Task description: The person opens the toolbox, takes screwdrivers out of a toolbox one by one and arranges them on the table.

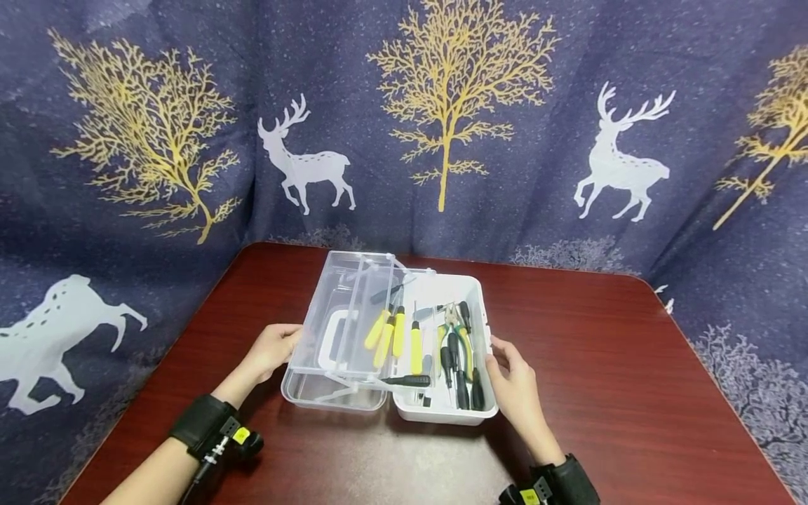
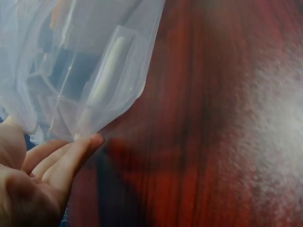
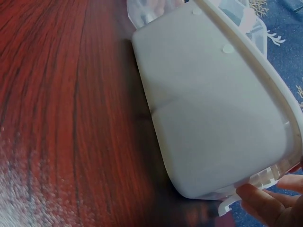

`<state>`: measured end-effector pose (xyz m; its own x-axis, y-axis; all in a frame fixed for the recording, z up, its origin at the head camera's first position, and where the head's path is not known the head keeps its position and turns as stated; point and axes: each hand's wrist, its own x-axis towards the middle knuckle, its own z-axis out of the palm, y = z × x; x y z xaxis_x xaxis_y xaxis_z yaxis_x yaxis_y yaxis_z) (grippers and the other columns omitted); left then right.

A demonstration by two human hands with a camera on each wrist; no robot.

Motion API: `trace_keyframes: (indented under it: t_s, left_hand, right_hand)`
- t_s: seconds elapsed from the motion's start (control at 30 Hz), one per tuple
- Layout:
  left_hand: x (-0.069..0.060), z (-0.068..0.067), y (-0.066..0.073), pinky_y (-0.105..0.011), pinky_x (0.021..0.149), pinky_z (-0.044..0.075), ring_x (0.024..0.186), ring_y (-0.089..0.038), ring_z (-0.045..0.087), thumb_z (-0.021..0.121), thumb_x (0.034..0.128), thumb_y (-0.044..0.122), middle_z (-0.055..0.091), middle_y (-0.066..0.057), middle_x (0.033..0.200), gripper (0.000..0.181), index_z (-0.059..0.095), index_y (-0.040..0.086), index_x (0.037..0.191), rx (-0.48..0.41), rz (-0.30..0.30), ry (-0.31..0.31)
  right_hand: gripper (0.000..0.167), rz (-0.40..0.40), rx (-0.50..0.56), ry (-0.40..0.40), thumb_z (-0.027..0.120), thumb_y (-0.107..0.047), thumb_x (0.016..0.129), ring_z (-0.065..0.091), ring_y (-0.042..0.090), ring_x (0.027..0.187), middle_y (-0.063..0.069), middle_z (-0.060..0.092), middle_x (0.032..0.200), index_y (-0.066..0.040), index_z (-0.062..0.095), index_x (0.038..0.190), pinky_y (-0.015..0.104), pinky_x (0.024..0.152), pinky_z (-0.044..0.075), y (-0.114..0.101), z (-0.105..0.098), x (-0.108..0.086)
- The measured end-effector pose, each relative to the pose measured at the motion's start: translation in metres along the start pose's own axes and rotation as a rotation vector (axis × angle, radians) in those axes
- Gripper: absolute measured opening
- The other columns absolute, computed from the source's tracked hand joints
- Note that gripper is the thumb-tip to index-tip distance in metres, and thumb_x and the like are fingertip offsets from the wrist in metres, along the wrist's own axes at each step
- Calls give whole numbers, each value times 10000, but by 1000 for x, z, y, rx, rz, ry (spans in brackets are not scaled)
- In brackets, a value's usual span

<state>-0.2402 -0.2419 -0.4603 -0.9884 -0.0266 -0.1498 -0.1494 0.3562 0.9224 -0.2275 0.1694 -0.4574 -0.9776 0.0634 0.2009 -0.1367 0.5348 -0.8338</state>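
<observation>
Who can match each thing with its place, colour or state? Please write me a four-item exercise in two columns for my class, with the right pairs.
Things:
1. pliers
2. lid
3. right hand
4. table

Places, colours, states:
A. dark red
B. at the right side of the white box
C. lying among tools in the box
D. clear and open

Right pairs: 1-C, 2-D, 3-B, 4-A

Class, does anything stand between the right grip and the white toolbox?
Nothing visible does. The right grip touches the white toolbox at its latch; the clear lid lies open on the opposite side, out of that path.
</observation>
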Motion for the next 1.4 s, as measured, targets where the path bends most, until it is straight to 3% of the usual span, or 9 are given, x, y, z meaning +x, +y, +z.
trace_keyframes:
  t_s: [0.13, 0.23, 0.37, 0.47, 0.6, 0.73, 0.9, 1.17, 1.4]
  left_hand:
    - [-1, 1, -4, -236, 656, 573, 739, -54, 670, 565, 959, 167, 675, -291, 1084, 391, 584, -105, 1240, 77, 36, 40]
    - [-2, 1, -6, -247, 651, 580, 740, -73, 680, 588, 948, 168, 669, -298, 1086, 398, 586, -103, 1239, 76, 39, 47]
    - [0, -2, -3, -248, 674, 584, 766, -59, 672, 587, 949, 158, 660, -308, 1111, 421, 553, -121, 1262, 59, 39, 2]
    - [1, -9, 12, -295, 754, 597, 824, -63, 669, 551, 973, 190, 621, -316, 1197, 470, 488, -116, 1324, 30, 14, -22]
    - [0, -22, 46, -379, 901, 569, 952, -90, 673, 509, 993, 302, 526, -298, 1350, 558, 399, -38, 1422, 5, -37, -41]
    - [-4, -31, 73, -350, 931, 558, 1020, -105, 676, 524, 981, 346, 511, -233, 1399, 639, 297, 37, 1492, -39, -104, -211]
    - [-7, -37, 85, -276, 876, 572, 983, -99, 694, 558, 970, 206, 661, -52, 1219, 711, 155, 40, 1532, -158, -148, -399]
    - [-7, -43, 82, -248, 886, 561, 998, -82, 683, 578, 952, 116, 630, -82, 1283, 772, 86, 53, 1543, -215, -153, -490]
    - [-8, -42, 80, -206, 848, 561, 963, -55, 678, 591, 945, 117, 685, 91, 1092, 808, 56, 86, 1551, -291, -205, -485]
  right_hand:
    - [335, -8, -8, 1, 536, -57, 938, 647, 286, 1080, 192, 676, 1160, -31, 577, 1270, 422, 960, 526, 0, 1, -1]
    - [336, -11, -14, 1, 539, -59, 937, 650, 288, 1076, 190, 677, 1157, -33, 578, 1270, 424, 961, 525, -1, 1, -1]
    - [338, -10, -15, -1, 541, -61, 938, 649, 303, 1085, 199, 669, 1174, -27, 573, 1273, 434, 967, 520, -2, 0, -1]
    - [340, -3, -21, -7, 543, -71, 940, 647, 305, 1095, 197, 667, 1184, -33, 571, 1277, 437, 972, 517, -2, 0, -1]
    - [340, 8, -38, -18, 542, -88, 946, 643, 305, 1105, 188, 667, 1188, -47, 569, 1283, 435, 972, 518, -2, 0, -1]
    - [341, 7, -42, -22, 539, -86, 947, 643, 317, 1104, 191, 668, 1182, -40, 567, 1284, 445, 963, 523, -2, 0, -2]
    - [338, -18, -37, -5, 543, -68, 937, 653, 313, 1077, 196, 674, 1164, -20, 572, 1271, 431, 950, 530, -3, -1, -1]
    - [326, -33, -109, -65, 581, -74, 917, 666, 327, 1053, 205, 674, 1166, -2, 583, 1235, 426, 917, 550, -12, -9, 6]
    - [319, -67, -296, -154, 582, -204, 931, 669, 296, 1013, 177, 691, 1124, -14, 623, 1184, 437, 878, 541, -43, -29, 23]
